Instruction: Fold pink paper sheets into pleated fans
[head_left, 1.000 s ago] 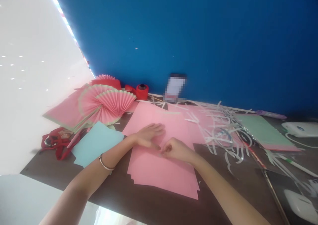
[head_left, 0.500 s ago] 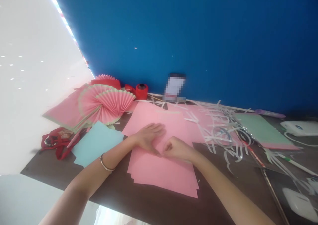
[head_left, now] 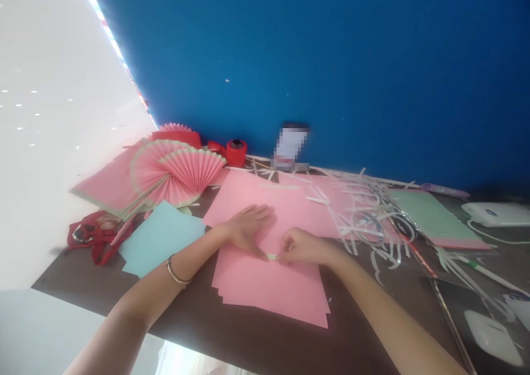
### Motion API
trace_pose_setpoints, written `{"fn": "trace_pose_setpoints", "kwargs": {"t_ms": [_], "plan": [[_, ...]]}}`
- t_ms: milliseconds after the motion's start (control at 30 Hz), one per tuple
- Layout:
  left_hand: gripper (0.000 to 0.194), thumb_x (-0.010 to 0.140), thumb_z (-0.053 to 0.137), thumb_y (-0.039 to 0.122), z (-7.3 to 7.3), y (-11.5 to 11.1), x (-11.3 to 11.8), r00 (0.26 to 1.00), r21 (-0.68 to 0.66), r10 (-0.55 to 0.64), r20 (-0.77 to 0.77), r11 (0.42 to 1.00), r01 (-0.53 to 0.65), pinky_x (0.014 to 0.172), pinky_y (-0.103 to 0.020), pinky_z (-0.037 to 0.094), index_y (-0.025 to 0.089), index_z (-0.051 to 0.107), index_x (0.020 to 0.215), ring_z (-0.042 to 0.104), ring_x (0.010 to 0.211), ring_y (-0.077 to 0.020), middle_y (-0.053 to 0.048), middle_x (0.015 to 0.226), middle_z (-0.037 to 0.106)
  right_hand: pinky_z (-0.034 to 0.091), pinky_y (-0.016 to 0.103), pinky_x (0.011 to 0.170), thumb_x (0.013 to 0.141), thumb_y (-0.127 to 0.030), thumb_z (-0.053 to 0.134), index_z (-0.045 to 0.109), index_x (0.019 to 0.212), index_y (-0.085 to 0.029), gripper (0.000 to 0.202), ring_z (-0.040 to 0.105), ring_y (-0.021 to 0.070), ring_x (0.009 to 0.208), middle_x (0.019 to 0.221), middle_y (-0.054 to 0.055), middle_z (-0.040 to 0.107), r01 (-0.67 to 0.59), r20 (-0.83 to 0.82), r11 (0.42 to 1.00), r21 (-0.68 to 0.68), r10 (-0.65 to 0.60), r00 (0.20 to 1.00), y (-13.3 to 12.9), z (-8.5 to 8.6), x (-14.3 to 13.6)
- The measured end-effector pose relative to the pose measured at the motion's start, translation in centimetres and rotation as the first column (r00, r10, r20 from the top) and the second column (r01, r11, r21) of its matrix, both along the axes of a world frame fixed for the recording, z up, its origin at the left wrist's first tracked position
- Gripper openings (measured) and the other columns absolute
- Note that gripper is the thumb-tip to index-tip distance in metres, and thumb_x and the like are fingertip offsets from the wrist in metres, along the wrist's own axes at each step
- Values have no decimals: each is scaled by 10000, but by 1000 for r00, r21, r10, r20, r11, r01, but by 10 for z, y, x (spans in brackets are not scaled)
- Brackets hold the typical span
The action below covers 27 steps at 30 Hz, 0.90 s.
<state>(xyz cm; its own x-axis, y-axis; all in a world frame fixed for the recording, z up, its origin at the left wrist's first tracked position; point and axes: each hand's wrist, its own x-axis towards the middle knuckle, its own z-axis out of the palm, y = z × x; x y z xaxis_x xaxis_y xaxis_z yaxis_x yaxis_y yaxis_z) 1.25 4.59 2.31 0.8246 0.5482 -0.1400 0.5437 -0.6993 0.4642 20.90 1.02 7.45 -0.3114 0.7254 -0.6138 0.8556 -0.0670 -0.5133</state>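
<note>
Several pink paper sheets (head_left: 269, 286) lie stacked unevenly on the dark table, near its middle. My left hand (head_left: 248, 228) rests on them with its fingers spread, its thumb pointing toward a short pale green strip (head_left: 271, 257). Close on the right, my right hand (head_left: 300, 246) has its fingers curled and pressed together at the strip's right end. The strip shows between the left thumb and the right fingertips. A second pale strip (head_left: 281, 187) lies farther back on the pink paper.
Pleated pink fans (head_left: 194, 170) and light blue sheets (head_left: 163, 239) lie left. A red tape roll (head_left: 236, 153) and a blurred phone (head_left: 291, 146) stand near the blue wall. Loose white strips (head_left: 356, 226), green paper (head_left: 439, 217) and a white device (head_left: 494, 214) are right.
My right hand has moved slightly right, away from my left thumb, and the pale green strip now shows between them. My left hand has stayed in place.
</note>
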Motion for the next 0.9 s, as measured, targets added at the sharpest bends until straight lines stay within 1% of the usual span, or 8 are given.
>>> {"fn": "trace_pose_setpoints", "kwargs": {"t_ms": [100,200,400,633,900], "plan": [[1035,619,557,653,1,0,0,1000,0,0,0,1000,0,1099,-409,4,196,88,1420,-22,1360,-269,-65,1490,5,352,221,503,628,-343,602,626,552,-139,219,521,136,559,549,22,621,-55,-45,998,-27,53,998,-1,4,3],[1055,609,552,677,1,0,0,1000,2,-8,5,1000,8,1099,-410,0,178,96,1420,-18,1359,-278,-80,1489,1,353,221,508,644,-326,572,623,508,-140,236,518,133,545,527,31,625,-69,-74,997,-23,67,995,-1,3,4],[1076,602,537,701,1,0,0,1000,-3,-17,-4,1000,17,1097,-406,-13,176,78,1421,-27,1359,-271,-76,1490,1,321,227,470,620,-306,566,615,460,-141,235,479,120,479,457,22,589,-87,-6,996,35,88,996,0,-4,4],[1070,607,541,693,1,1,-1,1000,-10,-16,-5,1000,16,1097,-409,-5,186,67,1422,-30,1360,-263,-75,1489,-9,325,228,473,612,-299,573,613,458,-143,223,496,127,490,469,30,604,-81,13,996,40,80,997,1,-6,3],[1053,607,555,681,0,0,-1,1000,-10,-9,17,1000,9,1098,-414,6,207,84,1421,-11,1358,-284,-66,1491,5,328,229,479,608,-283,567,608,464,-153,199,517,135,514,491,30,621,-65,30,997,39,64,998,0,-7,3]]}}
